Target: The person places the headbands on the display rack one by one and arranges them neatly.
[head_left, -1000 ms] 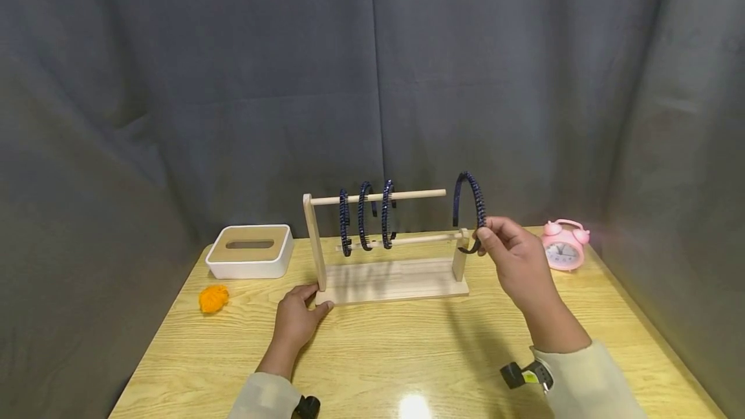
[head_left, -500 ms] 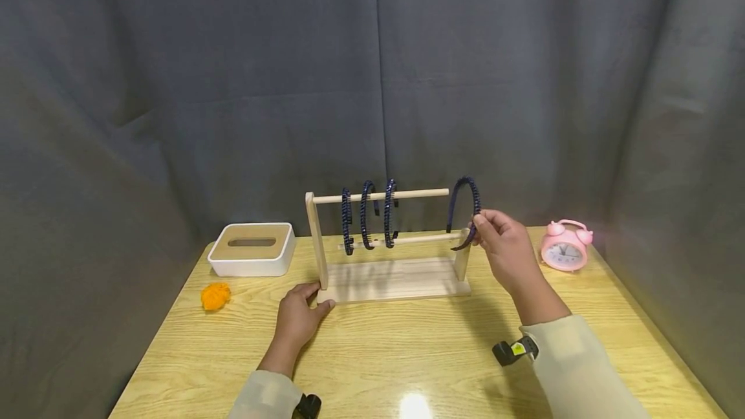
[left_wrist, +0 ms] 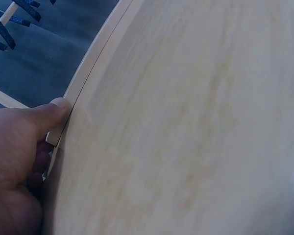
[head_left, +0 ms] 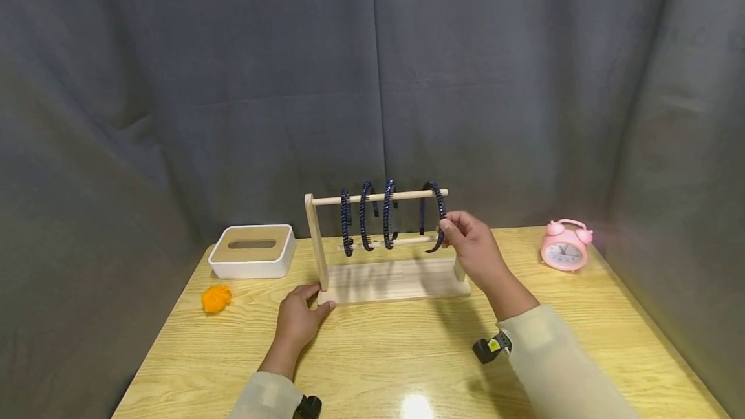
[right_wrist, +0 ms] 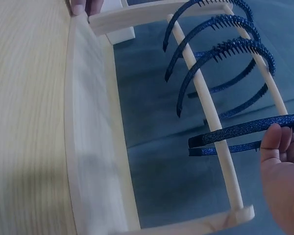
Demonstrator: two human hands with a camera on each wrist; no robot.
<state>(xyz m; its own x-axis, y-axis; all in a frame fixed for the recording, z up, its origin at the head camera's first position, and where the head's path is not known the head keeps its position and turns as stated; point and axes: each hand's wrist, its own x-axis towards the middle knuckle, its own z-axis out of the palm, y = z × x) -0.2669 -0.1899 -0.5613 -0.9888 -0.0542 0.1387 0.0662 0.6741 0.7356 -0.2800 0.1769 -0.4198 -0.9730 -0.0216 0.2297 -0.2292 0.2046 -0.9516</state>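
Observation:
A wooden rack [head_left: 384, 282] with two horizontal rods stands on the table. Three dark blue toothed headbands hang side by side on its upper rod [head_left: 410, 195], the nearest to the free end being this headband [head_left: 388, 215]. Around the rod's right end is a fourth headband [head_left: 440, 202], pinched by its right side between thumb and fingers of my right hand [head_left: 476, 247]. In the right wrist view that headband [right_wrist: 235, 129] crosses the lower rod [right_wrist: 213, 117]. My left hand [head_left: 298, 319] grips the left front corner of the rack's base, thumb on top.
A white tissue box [head_left: 250, 268] with a wooden lid sits left of the rack. In front of it lies an orange pom-pom [head_left: 216, 299]. A pink alarm clock [head_left: 564, 252] stands at the right. Grey curtains [head_left: 495, 83] surround the table [head_left: 372, 361].
My right hand has moved left with the fourth headband, from beyond the upper rod's free end to around that end. The left hand has stayed on the rack base.

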